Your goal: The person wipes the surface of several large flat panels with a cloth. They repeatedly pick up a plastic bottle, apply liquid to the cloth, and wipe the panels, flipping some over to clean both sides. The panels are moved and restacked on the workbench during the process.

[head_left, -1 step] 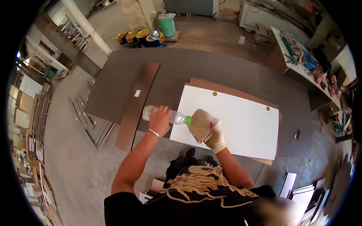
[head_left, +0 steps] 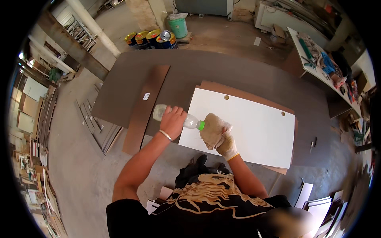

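Note:
My bare left hand (head_left: 173,122) is wrapped round a clear plastic bottle (head_left: 191,121) with a green cap. The bottle lies nearly level, its cap end pointing right and slightly down at a beige cloth (head_left: 211,130). Bunched in my right hand (head_left: 227,146), which wears a white knitted glove, the cloth meets or nearly meets the cap. Both hands are above the left part of a white board (head_left: 254,129) with two round holes along its far edge. Brown boards (head_left: 242,93) show beneath it.
A large dark brown sheet (head_left: 131,71) carries the boards and, to the left, a long brown strip (head_left: 152,95) with a label. Beyond stand several paint cans (head_left: 147,38) and a green bucket (head_left: 178,27). At right, a cluttered bench (head_left: 313,61); panels (head_left: 317,210) lean below.
My left hand and the bottle have shifted slightly right, and the bottle tips a little more cap-down. The cloth moved only slightly; the whole view shifted a little.

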`<action>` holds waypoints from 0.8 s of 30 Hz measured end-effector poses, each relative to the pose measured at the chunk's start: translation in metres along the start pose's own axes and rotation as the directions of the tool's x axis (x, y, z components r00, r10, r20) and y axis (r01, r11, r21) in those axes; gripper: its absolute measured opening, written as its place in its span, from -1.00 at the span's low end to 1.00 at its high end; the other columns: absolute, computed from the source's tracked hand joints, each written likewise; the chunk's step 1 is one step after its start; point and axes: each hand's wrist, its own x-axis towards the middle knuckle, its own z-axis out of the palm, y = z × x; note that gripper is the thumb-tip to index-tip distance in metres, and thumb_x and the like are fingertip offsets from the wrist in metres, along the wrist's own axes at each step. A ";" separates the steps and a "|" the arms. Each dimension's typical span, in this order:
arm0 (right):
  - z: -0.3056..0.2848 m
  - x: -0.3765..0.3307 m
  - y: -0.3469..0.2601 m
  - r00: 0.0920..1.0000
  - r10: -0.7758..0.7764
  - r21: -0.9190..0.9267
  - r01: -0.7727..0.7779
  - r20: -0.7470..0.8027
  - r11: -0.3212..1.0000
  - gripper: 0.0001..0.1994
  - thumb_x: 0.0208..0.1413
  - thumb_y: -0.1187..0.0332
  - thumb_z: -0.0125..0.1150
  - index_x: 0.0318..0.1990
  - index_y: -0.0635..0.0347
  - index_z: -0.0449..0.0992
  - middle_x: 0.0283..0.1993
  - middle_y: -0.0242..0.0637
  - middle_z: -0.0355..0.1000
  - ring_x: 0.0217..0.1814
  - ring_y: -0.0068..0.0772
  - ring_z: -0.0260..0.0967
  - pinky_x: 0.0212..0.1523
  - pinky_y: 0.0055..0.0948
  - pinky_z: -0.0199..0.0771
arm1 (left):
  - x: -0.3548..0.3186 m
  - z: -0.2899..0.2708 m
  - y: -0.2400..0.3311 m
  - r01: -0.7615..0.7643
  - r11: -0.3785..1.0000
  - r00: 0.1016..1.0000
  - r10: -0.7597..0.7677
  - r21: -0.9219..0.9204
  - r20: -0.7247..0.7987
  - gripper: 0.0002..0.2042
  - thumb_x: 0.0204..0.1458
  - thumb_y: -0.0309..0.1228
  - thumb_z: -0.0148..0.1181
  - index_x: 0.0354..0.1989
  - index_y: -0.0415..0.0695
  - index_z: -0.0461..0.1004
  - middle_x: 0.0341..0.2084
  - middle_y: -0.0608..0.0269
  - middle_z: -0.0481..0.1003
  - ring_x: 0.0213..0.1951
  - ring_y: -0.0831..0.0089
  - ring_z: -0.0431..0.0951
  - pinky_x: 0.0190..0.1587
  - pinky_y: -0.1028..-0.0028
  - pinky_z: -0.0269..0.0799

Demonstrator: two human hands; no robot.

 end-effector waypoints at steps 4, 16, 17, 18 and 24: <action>-0.008 -0.002 -0.007 0.998 0.042 0.025 -0.043 0.035 0.999 -0.15 0.26 -0.19 0.24 0.49 0.16 0.10 0.45 -0.07 0.25 0.43 0.01 0.30 0.31 0.04 0.48 | 0.044 -0.024 0.011 -0.101 0.985 0.994 0.094 0.139 0.055 -0.82 -0.16 -0.61 0.21 -0.34 -0.13 0.57 -0.32 0.23 0.54 -0.09 0.25 0.52 0.06 0.23 0.30; 0.038 0.001 -0.010 0.981 0.110 -0.016 -0.109 0.162 0.994 -0.13 0.20 -0.18 0.33 0.48 0.14 0.16 0.43 -0.14 0.30 0.44 -0.06 0.30 0.42 -0.04 0.37 | 0.015 -0.060 0.024 0.061 0.976 0.996 -0.046 0.210 -0.076 -0.83 -0.27 -0.59 0.26 -0.44 -0.10 0.52 -0.42 0.23 0.52 -0.20 0.25 0.51 -0.09 0.26 0.27; 0.041 0.005 -0.010 0.973 0.129 0.001 -0.132 0.191 0.991 -0.12 0.18 -0.19 0.35 0.48 0.13 0.17 0.42 -0.14 0.30 0.43 -0.06 0.31 0.41 -0.04 0.38 | 0.013 -0.060 0.021 0.075 0.975 0.995 -0.061 0.208 -0.075 -0.83 -0.29 -0.58 0.27 -0.45 -0.10 0.51 -0.42 0.24 0.51 -0.21 0.24 0.51 -0.09 0.25 0.26; 0.047 0.009 -0.010 0.965 0.145 0.016 -0.152 0.220 0.988 -0.11 0.15 -0.20 0.37 0.47 0.13 0.19 0.41 -0.14 0.31 0.42 -0.07 0.32 0.40 -0.04 0.39 | 0.007 -0.062 0.021 0.054 0.978 0.997 -0.042 0.200 -0.061 -0.82 -0.29 -0.58 0.27 -0.45 -0.10 0.51 -0.43 0.24 0.51 -0.22 0.24 0.51 -0.09 0.25 0.26; 0.085 0.042 -0.003 0.969 0.144 -0.015 -0.144 0.203 0.989 -0.08 0.10 -0.23 0.40 0.46 0.13 0.22 0.40 -0.14 0.32 0.40 -0.05 0.34 0.37 -0.04 0.43 | -0.035 -0.042 -0.027 0.110 0.983 0.994 -0.109 0.147 -0.013 -0.82 -0.30 -0.57 0.29 -0.46 -0.10 0.50 -0.42 0.24 0.51 -0.20 0.24 0.51 -0.07 0.22 0.27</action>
